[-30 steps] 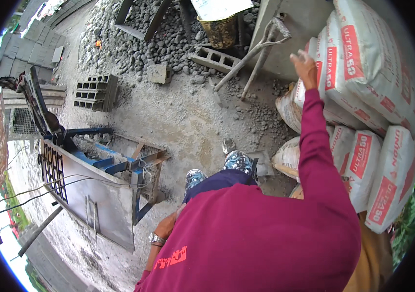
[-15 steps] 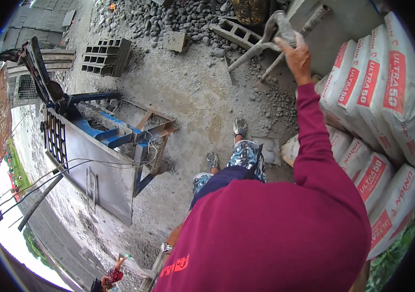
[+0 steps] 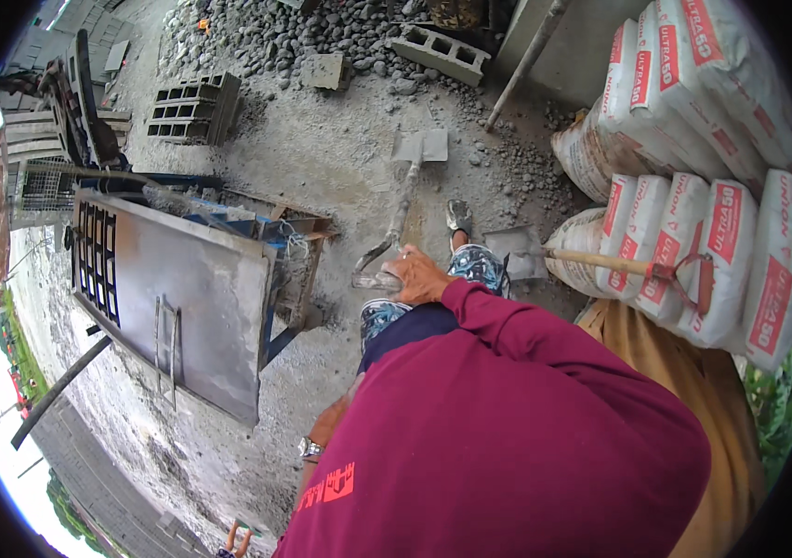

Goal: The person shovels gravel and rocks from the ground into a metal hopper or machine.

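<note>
My right hand (image 3: 419,277) is closed around the grip of a cement-caked shovel (image 3: 400,209) in front of my thighs. Its shaft runs away from me, and its flat grey blade (image 3: 421,146) is at the far end, over the gritty ground. Low at my left side, my left hand (image 3: 329,420) shows only in part beside the maroon shirt, below a silver wristwatch (image 3: 310,448); its fingers are hidden. A second shovel (image 3: 600,262), with a wooden shaft and a reddish grip, leans against the cement bags to my right.
Stacked white-and-red cement bags (image 3: 670,232) stand on the right. A metal-topped block-moulding machine (image 3: 196,288) with a blue frame is on the left. Hollow blocks (image 3: 193,110) and a gravel heap (image 3: 275,42) lie ahead. A pole (image 3: 528,63) leans by a grey wall. Another person (image 3: 236,538) appears lower left.
My right hand, with the shovel grip in it, has come from the far right down to my front. The blade now points away from me. The view has shifted, showing the second shovel.
</note>
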### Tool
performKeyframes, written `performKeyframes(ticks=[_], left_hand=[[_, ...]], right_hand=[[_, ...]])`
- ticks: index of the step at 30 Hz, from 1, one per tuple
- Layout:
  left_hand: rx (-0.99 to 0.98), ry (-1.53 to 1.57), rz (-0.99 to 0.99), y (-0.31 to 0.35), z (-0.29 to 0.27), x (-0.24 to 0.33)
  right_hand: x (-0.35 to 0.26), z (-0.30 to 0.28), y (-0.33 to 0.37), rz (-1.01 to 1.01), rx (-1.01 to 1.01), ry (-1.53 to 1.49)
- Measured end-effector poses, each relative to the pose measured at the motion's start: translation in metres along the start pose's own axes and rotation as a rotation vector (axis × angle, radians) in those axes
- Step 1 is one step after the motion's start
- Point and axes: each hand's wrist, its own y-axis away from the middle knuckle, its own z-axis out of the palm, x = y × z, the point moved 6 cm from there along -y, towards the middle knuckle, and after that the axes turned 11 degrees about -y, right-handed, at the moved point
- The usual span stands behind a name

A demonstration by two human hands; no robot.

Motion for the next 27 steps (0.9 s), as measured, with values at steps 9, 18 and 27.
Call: performKeyframes(ticks=[9,18,27], left_hand=[[-0.108,-0.239,0.071,0.074,0.026,-0.106],[0.205,0.032,-0.248,0.068,0.123,-0.278],[0.110,0.287,-0.478,0.098,0.251,-0.308]], right_hand=[[-0.049,0.007,0.077,0.360,0.464,0.161],[-0.184,0.021,0.265,0.496,1.285,-0.650],[-0.204,0.192,0.458,0.534,1.397,-0.631]])
